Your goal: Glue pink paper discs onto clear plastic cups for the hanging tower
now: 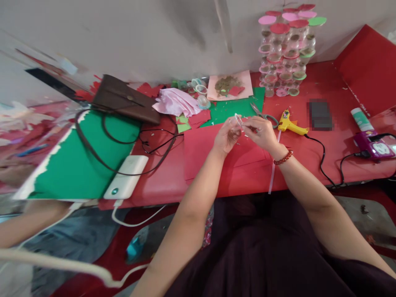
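Observation:
A small white ring (pixel 238 120) is pinched between the fingers of both hands over the red paper sheets (pixel 204 154). My left hand (pixel 228 134) is closed on its left side. My right hand (pixel 260 131), below which a red bead bracelet circles the wrist, grips the right side with its fingertips. Just behind the right hand lie scissors (pixel 256 110), their handles partly hidden. A yellow hot glue gun (pixel 291 123) rests to the right, with a clear glue stick (pixel 272 173) reaching toward the table edge. Fine detail of the ring is too small to tell.
Stacked clear bottle pieces with coloured discs (pixel 283 53) stand at the back. Left are a brown bag (pixel 123 97), green board (pixel 71 161) and power bank (pixel 126 177). Several loose rings (pixel 199 86) lie behind. A purple power adapter (pixel 374 146) sits right. Another person's arm (pixel 34 218) shows left.

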Tool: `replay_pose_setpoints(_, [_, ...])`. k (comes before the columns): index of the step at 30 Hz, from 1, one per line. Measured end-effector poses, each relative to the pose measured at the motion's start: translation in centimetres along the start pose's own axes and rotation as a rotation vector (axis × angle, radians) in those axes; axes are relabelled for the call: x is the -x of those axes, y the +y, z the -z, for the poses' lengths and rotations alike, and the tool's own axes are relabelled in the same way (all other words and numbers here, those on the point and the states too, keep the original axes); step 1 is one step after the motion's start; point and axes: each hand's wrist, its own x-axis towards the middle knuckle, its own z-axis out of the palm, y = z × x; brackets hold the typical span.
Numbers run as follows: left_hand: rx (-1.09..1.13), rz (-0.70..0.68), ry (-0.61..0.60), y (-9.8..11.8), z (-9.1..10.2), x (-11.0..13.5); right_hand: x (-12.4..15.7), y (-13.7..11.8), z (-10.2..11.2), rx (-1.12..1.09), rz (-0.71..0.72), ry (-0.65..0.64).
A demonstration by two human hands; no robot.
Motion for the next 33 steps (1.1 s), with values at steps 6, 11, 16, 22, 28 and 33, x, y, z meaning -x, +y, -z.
replay_pose_setpoints(6, [0.0, -0.008, 0.006, 0.2, -0.7, 0.5, 0.1, 0.6, 0.3, 0.031, 0.029, -0.042])
replay_pose_setpoints(11, [-0.006, 0.001, -0.004, -0.2, -0.3, 0.2, 0.1, 0.9, 0.5, 0.071, 0.052, -0.092])
replay_pose_setpoints(16, [0.008, 0.061, -0.038, -0.6, 0.2, -0.3, 0.3, 0.6, 0.0, 0.077, 0.028, -0.015])
replay_pose_setpoints(22, [0.06, 0.154, 0.009, -0.4, -0.4, -0.2, 0.4, 0.6, -0.3, 0.052, 0.055, 0.052])
replay_pose_setpoints(28, [0.071, 0.242, 0.039, -0.2, -0.3, -0.3, 0.3, 0.1, -0.6, 0.038, 0.005, 0.081])
replay_pose_setpoints(33, [0.086, 0.239, 0.012, -0.3, -0.3, -0.3, 0.2, -0.4, -0.9, 0.011, -0.082, 0.095])
